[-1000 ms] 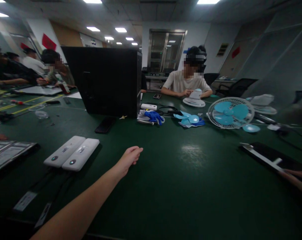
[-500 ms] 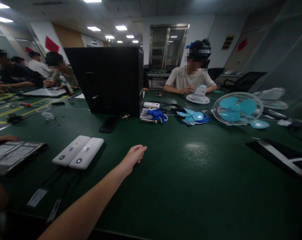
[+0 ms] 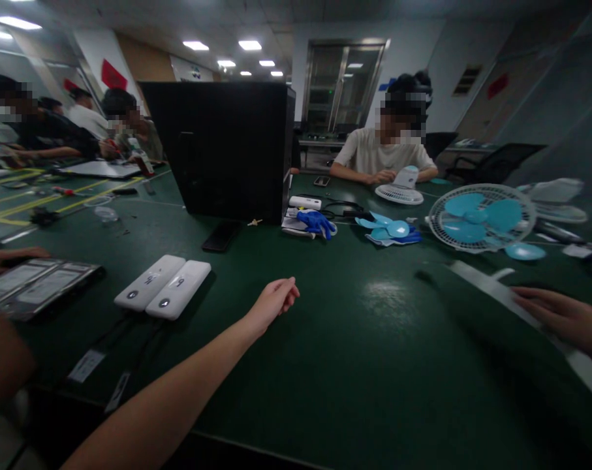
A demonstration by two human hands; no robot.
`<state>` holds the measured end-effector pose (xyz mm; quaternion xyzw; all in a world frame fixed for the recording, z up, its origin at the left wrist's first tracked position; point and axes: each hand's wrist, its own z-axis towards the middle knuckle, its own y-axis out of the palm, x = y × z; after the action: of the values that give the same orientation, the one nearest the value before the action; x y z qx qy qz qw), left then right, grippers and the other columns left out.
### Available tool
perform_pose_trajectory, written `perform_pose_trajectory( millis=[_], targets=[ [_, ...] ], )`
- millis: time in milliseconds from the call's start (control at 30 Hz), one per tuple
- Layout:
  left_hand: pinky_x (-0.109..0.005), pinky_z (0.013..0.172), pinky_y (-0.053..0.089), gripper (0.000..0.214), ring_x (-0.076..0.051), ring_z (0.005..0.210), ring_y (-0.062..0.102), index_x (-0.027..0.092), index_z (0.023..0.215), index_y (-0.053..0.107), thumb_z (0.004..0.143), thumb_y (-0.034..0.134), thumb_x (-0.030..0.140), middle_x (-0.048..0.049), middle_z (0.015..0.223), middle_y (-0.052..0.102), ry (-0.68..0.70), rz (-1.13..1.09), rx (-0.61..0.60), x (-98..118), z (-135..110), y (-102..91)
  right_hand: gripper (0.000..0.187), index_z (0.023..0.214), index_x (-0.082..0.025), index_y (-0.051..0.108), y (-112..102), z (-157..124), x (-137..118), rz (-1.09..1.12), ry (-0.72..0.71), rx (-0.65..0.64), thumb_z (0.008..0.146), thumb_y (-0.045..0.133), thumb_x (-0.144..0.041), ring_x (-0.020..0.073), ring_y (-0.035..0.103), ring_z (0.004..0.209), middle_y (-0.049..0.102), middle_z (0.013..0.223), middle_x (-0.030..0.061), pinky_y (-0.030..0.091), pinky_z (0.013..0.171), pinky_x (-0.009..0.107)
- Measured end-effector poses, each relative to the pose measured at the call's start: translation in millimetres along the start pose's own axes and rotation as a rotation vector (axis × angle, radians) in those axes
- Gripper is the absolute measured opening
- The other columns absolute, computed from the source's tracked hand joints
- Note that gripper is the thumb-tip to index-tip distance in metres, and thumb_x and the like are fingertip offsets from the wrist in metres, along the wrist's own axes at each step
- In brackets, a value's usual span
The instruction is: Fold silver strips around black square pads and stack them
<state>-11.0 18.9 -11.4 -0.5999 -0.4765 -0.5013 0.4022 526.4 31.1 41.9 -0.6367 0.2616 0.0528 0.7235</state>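
The left hand (image 3: 276, 302), loosely curled, stood apart — perhaps bracing on the surface (image 3: 354, 391); the right hand (image 3: 567, 320) met a white strip (image 3: 486, 285) — closure not discernible.

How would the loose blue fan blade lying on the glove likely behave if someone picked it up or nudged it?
The fan blade would probably feel light and stiff: its thin, plastic-looking vanes hold their curved shape. Nudged, it may rock or slide, since it rests on a soft glove rather than flat on the table.
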Motion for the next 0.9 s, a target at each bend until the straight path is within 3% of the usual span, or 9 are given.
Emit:
perform_pose_trajectory(
  millis=[133, 233, 300, 400, 500, 667, 767, 833, 900],
  targets=[
    [-0.021, 0.054, 0.038, 0.042, -0.014, 0.077, 0.058, 0.018, 0.116, 0.057, 0.093, 0.040, 0.049, -0.0074, 0.106, 0.063, 0.095, 0.111, -0.107, 6, -8, 7.3, 0.042, 0.123, -0.022, 0.063, 34, -64, -114, 0.250, -0.281, -0.412, 0.093, 0.047, -0.046, 0.0200, 0.063, 0.090, 0.064, 0.113, 0.0141, 0.050, 0.073, 0.031],
    [-0.023, 0.060, 0.044, 0.047, -0.018, 0.096, 0.059, 0.021, 0.130, 0.050, 0.095, 0.039, 0.050, -0.0101, 0.127, 0.057, 0.144, 0.101, -0.243, 8, -14, 10.3, 0.042, 0.125, -0.028, 0.062, 57, -116, -174, 0.171, -0.537, -0.689, 0.093, 0.044, -0.049, 0.0194, 0.063, 0.089, 0.064, 0.113, 0.0079, 0.053, 0.074, 0.031],
    [-0.024, 0.063, 0.046, 0.045, -0.016, 0.091, 0.060, 0.022, 0.125, 0.056, 0.095, 0.039, 0.050, -0.0086, 0.120, 0.062, 0.082, 0.144, -0.430, 9, -19, 11.0, 0.040, 0.126, -0.030, 0.061, 70, -139, -197, 0.123, -0.671, -0.724, 0.094, 0.044, -0.048, 0.0192, 0.062, 0.092, 0.064, 0.114, 0.0051, 0.053, 0.078, 0.033],
    [-0.023, 0.059, 0.045, 0.037, -0.013, 0.074, 0.060, 0.018, 0.109, 0.065, 0.086, 0.059, 0.046, -0.0052, 0.096, 0.067, 0.034, 0.282, -0.686, 11, -25, 11.7, 0.039, 0.127, -0.030, 0.060, 82, -154, -211, 0.115, -0.786, -0.659, 0.095, 0.043, -0.044, 0.0190, 0.061, 0.098, 0.064, 0.115, 0.0035, 0.050, 0.085, 0.034],
    [-0.021, 0.053, 0.042, 0.032, -0.011, 0.066, 0.059, 0.016, 0.102, 0.067, 0.088, 0.058, 0.043, -0.0022, 0.081, 0.066, 0.006, 0.316, -0.726, 13, -28, 13.3, 0.041, 0.128, -0.029, 0.059, 86, -151, -205, 0.083, -0.783, -0.615, 0.094, 0.044, -0.046, 0.0181, 0.062, 0.094, 0.065, 0.113, 0.0038, 0.050, 0.083, 0.034],
    [-0.021, 0.053, 0.044, 0.029, -0.012, 0.070, 0.060, 0.016, 0.102, 0.065, 0.088, 0.057, 0.041, -0.0024, 0.086, 0.066, -0.061, 0.359, -0.686, 12, -26, 14.8, 0.050, 0.131, -0.030, 0.056, 76, -120, -160, -0.088, -0.550, -0.534, 0.092, 0.041, -0.057, 0.0156, 0.061, 0.068, 0.068, 0.088, 0.0024, 0.048, 0.061, 0.029],
    [-0.021, 0.053, 0.043, 0.030, -0.011, 0.067, 0.059, 0.016, 0.101, 0.065, 0.088, 0.057, 0.042, -0.0021, 0.084, 0.066, -0.070, 0.384, -0.677, 8, -22, 13.5, 0.051, 0.130, -0.029, 0.056, 64, -85, -109, -0.263, -0.416, -0.430, 0.090, 0.041, -0.056, 0.0201, 0.063, 0.074, 0.069, 0.091, 0.0043, 0.049, 0.063, 0.032],
    [-0.022, 0.053, 0.044, 0.031, -0.011, 0.066, 0.059, 0.016, 0.102, 0.065, 0.088, 0.056, 0.043, -0.0022, 0.084, 0.066, -0.082, 0.395, -0.676, 6, -21, 12.6, 0.052, 0.132, -0.024, 0.055, 54, -57, -64, -0.380, -0.334, -0.355, 0.090, 0.041, -0.052, 0.0247, 0.063, 0.091, 0.067, 0.108, 0.0080, 0.050, 0.075, 0.035],
    [-0.022, 0.053, 0.043, 0.031, -0.011, 0.065, 0.058, 0.016, 0.101, 0.065, 0.088, 0.056, 0.043, -0.0022, 0.083, 0.066, -0.091, 0.401, -0.686, 4, -20, 12.1, 0.059, 0.139, -0.018, 0.047, 43, -30, -12, -0.525, -0.240, -0.179, 0.090, 0.041, -0.050, 0.0292, 0.053, 0.114, 0.051, 0.135, 0.0124, 0.046, 0.089, 0.040]
  ],
)
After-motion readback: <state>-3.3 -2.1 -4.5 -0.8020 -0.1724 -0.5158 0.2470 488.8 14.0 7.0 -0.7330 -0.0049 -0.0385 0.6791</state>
